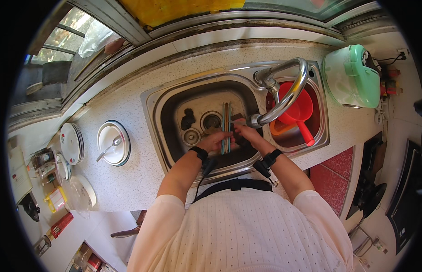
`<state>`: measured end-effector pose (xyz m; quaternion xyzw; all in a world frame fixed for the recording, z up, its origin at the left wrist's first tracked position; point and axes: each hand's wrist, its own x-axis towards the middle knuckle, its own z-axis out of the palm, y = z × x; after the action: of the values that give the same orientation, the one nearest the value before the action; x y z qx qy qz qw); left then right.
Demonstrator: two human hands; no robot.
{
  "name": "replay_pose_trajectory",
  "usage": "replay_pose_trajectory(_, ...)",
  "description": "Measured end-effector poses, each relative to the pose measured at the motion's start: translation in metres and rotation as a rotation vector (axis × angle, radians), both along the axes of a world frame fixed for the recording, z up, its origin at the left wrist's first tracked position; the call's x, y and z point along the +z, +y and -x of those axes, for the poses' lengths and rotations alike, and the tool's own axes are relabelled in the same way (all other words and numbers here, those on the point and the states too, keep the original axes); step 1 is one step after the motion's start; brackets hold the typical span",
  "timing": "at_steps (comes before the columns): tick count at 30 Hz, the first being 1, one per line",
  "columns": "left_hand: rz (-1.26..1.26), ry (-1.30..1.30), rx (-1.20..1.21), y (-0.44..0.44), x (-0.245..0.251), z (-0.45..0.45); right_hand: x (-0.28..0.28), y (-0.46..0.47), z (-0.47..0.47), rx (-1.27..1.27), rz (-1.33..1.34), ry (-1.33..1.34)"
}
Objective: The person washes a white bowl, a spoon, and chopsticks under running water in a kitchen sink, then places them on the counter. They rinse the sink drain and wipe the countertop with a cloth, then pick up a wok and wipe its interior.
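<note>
In the large steel sink basin (170,112), my left hand (216,141) is shut around a bundle of thin sticks (226,119). They look like chopsticks, brown, pale and teal, and stand out lengthwise away from me. Close against the bundle's right side is my right hand (245,131); whether its fingers grip it I cannot tell. The chrome faucet's spout (254,120) ends just above that hand, and a pale streak, seemingly water, runs from it toward the sticks. On the basin floor lie a dark crumpled scrubber or cloth (188,119), a round metal strainer (191,137) and the drain (211,121).
A red plastic dipper (301,105) sits in the small right basin (321,132). The faucet's arched neck (303,81) crosses above it. A green-and-white rice cooker (350,78) stands right. On the left counter are stacked bowls with a spoon (110,148) and stacked plates (70,142).
</note>
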<state>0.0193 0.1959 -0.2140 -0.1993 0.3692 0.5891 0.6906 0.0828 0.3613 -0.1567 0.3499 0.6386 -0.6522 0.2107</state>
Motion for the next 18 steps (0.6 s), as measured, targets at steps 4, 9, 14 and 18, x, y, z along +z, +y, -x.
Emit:
replay_pose_trajectory(4,-0.049,0.101,0.012,0.005,0.01,0.009,-0.006,-0.005,-0.002,0.006,0.029,-0.065)
replay_pose_trajectory(9,0.135,0.038,-0.046,0.021,0.052,-0.017,-0.023,-0.029,0.009,-0.299,0.411,-0.162)
replay_pose_trajectory(14,0.048,-0.132,-0.022,0.01,0.113,-0.021,-0.019,-0.011,0.029,-0.777,0.682,0.046)
replay_pose_trajectory(18,0.027,0.018,-0.099,-0.002,0.145,-0.022,-0.006,0.022,0.053,-0.802,0.719,0.167)
